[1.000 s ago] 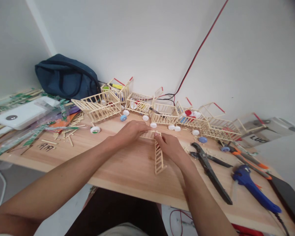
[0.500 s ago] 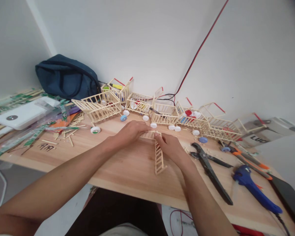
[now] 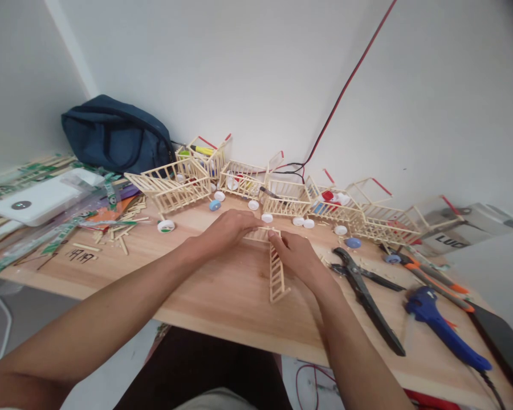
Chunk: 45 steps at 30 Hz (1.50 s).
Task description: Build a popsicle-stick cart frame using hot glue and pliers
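Note:
Two ladder-like panels of thin wooden sticks meet at a corner between my hands. My left hand (image 3: 233,230) is closed on the far panel (image 3: 257,234), its fingertips partly hidden behind the knuckles. At the corner, my right hand (image 3: 293,250) pinches the near panel (image 3: 277,276), which runs toward the table's front edge. Just beyond my hands stands a row of small stick-built carts, among them a middle cart (image 3: 288,196) and a left cart (image 3: 175,185), with bottle caps as wheels.
Right of my hands lie black-handled pliers (image 3: 365,296), a blue glue gun (image 3: 447,330) and orange-handled pliers (image 3: 436,279). At left are a white power bank (image 3: 45,196), plastic wrappers and loose sticks (image 3: 122,236). A blue pouch (image 3: 115,134) leans near the wall.

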### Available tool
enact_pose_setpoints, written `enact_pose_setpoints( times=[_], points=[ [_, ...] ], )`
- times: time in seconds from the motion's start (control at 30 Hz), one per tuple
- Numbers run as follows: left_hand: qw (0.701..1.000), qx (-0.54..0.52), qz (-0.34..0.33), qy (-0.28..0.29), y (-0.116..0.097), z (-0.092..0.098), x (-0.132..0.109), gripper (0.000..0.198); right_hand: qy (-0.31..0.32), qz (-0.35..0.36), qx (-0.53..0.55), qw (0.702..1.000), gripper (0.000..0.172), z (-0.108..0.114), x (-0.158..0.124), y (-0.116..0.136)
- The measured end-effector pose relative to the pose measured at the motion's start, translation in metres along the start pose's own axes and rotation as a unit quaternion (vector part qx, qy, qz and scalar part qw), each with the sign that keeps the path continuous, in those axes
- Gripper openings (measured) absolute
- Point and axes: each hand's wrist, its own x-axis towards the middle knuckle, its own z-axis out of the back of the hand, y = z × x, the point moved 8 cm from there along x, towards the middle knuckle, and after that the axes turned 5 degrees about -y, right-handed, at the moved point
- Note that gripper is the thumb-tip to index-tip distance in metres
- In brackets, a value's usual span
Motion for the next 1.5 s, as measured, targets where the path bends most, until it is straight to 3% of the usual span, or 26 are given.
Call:
enact_pose_setpoints(
  times=[0.87, 1.17, 1.5],
  points=[
    [1.000, 0.003, 0.004, 0.004, -0.002, 0.001, 0.000, 0.029, 0.009, -0.003, -0.007, 1.000, 0.051, 0.001, 0.000, 0.001],
    [1.000, -0.002, 0.026, 0.016, -0.003, 0.002, 0.000, 0.029, 0.020, -0.030, 0.054, 0.998, 0.065, 0.026, -0.010, 0.000],
    [1.000, 0.004, 0.022, 0.020, -0.004, 0.001, 0.000, 0.031, 0.046, 0.029, -0.012, 0.998, 0.053, 0.019, -0.014, 0.007]
  ],
)
